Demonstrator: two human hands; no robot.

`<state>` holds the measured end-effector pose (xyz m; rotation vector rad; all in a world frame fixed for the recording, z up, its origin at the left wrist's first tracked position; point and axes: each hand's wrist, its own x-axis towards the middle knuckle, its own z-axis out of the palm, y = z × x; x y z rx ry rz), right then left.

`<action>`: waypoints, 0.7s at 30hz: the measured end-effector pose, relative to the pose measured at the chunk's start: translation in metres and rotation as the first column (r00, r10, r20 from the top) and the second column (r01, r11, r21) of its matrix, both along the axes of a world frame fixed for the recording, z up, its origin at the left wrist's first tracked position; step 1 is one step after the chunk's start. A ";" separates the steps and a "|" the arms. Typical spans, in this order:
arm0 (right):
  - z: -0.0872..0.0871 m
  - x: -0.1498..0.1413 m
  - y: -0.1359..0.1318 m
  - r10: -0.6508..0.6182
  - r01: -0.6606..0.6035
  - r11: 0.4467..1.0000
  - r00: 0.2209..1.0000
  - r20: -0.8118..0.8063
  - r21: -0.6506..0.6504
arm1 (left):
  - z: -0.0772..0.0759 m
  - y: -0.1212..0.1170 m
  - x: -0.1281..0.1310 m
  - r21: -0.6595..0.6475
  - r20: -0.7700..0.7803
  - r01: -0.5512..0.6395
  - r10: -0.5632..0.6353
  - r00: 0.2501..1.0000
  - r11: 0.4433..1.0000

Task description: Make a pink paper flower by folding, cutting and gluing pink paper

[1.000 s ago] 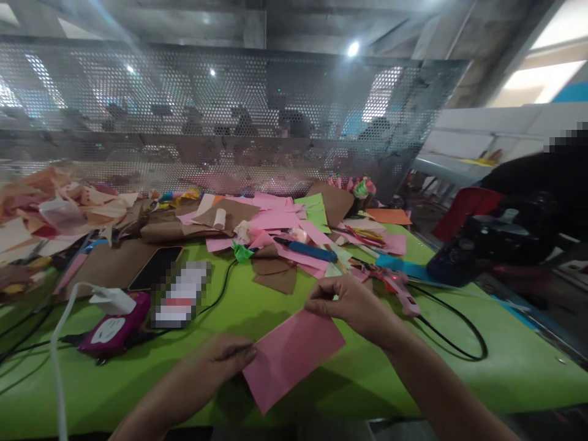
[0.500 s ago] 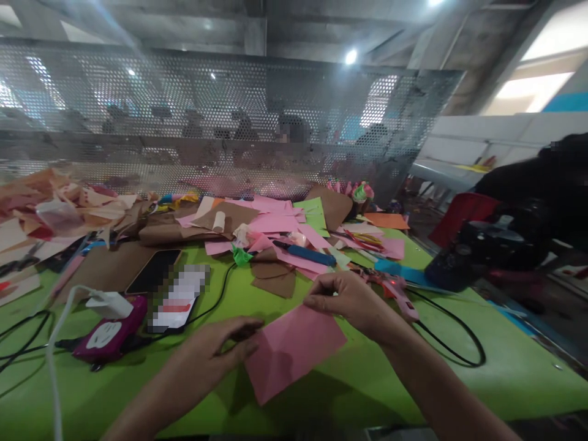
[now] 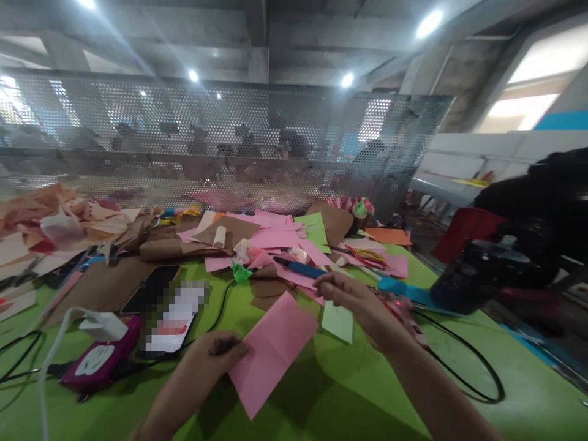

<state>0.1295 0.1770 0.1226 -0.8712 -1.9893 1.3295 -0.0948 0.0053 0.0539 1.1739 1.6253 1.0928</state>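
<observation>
My left hand (image 3: 218, 355) pinches a creased pink paper sheet (image 3: 275, 355) by its left edge, between thumb and fingers. The sheet is tilted above the green table. My right hand (image 3: 356, 303) is just off the sheet's right corner, fingers stretched out and loosely bent, holding nothing that I can see; its thumb is hidden. Below these fingers is a pale green paper piece (image 3: 339, 323), partly covered by the hand. A blue pen-like tool (image 3: 303, 268) lies just beyond the fingertips. Behind my right wrist sits a pink glue gun (image 3: 407, 315) with a red light.
Paper scraps (image 3: 275, 229) are piled along the back before a perforated metal screen (image 3: 206, 141). Two phones, one a dark phone (image 3: 154, 288), and a purple power strip (image 3: 98, 364) with cables are at left. A dark jug (image 3: 478, 275) stands right, near a person in black.
My right hand has let go of the pink sheet and moved slightly right. The sheet has turned in my left hand, its right corner rising. The pale green piece has come into view.
</observation>
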 end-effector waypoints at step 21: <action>0.000 -0.029 0.024 -0.089 -0.005 0.942 0.960 -0.264 -0.337 | 0.027 0.039 0.015 0.367 -0.421 0.194 -0.024 0.907 0.910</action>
